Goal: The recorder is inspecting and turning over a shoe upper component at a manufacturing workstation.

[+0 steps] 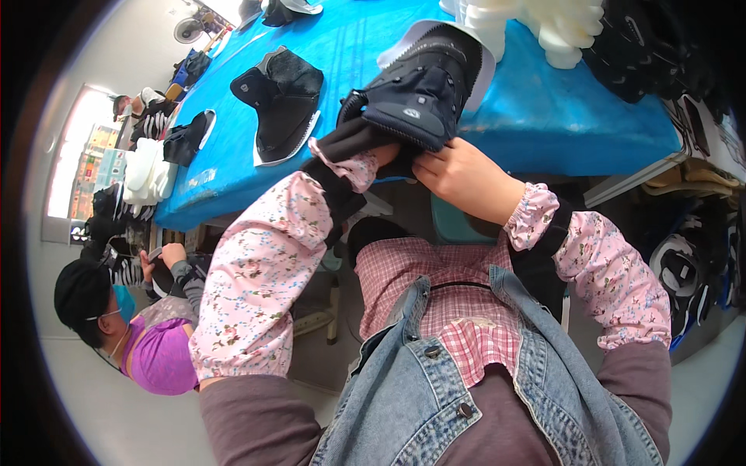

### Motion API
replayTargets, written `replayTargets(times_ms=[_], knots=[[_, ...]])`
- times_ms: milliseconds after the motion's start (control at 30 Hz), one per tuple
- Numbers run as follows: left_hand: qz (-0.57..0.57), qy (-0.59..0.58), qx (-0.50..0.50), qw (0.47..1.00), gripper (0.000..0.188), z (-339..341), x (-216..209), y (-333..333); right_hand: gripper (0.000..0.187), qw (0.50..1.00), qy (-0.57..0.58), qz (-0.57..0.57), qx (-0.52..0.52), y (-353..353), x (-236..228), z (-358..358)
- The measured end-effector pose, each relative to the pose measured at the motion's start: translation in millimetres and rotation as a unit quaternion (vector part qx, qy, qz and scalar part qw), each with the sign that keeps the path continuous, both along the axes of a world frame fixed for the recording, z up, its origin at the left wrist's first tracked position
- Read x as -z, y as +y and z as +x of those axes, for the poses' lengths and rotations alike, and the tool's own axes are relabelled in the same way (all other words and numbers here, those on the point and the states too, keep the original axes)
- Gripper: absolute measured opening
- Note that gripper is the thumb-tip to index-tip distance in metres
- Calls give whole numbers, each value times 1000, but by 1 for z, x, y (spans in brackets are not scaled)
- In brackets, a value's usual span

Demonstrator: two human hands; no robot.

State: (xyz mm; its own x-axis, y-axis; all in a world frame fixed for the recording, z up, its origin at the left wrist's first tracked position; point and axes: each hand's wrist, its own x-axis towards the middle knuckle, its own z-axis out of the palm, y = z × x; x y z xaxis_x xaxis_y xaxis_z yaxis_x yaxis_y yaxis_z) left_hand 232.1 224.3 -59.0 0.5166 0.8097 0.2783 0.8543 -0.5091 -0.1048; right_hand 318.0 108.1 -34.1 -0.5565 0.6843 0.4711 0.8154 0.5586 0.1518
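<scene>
A black boot upper [423, 97] with eyelets, black laces and a white zigzag-edged piece around its toe lies tilted across the near edge of the blue-covered table [544, 128]. My left hand [386, 154] reaches into or under its collar, where the dark fabric hides the fingers. From the other side, my right hand [470, 177] pinches the collar edge between curled fingers. Another black upper [280, 105] with a pale lower edge rests on the table to the left, apart from both hands.
White foot-shaped forms [552, 31] stand at the table's far right, beside a pile of black uppers [641, 46]. A smaller dark upper [188, 138] and more white forms [148, 175] are at left. A co-worker in purple [163, 349] sits there. Shoe parts [684, 264] fill the right side.
</scene>
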Motion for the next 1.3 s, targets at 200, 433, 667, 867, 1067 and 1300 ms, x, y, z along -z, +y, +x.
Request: replayTargets(times_ms=[200,433,667,867,1067,1300], knots=[[205,-3,-276,939,40,33,34,-41,25,996,74,37,11,-6,-1,-5],[91,-187,-297,932,44,48,18,-46,14,993,97,-23,55,16,-17,-18],[-97,170,384,902,26,-60,-123,63,18,993,94,-63,-37,73,-77,3],[-79,99,287,949,27,-73,-155,44,20,978,139,-154,-27,119,-89,36],[-63,-174,309,933,29,-87,-117,61,27,939,246,-221,-98,140,-86,31],[-106,-301,311,895,30,-84,-120,70,23,931,363,-29,-24,152,-94,27]])
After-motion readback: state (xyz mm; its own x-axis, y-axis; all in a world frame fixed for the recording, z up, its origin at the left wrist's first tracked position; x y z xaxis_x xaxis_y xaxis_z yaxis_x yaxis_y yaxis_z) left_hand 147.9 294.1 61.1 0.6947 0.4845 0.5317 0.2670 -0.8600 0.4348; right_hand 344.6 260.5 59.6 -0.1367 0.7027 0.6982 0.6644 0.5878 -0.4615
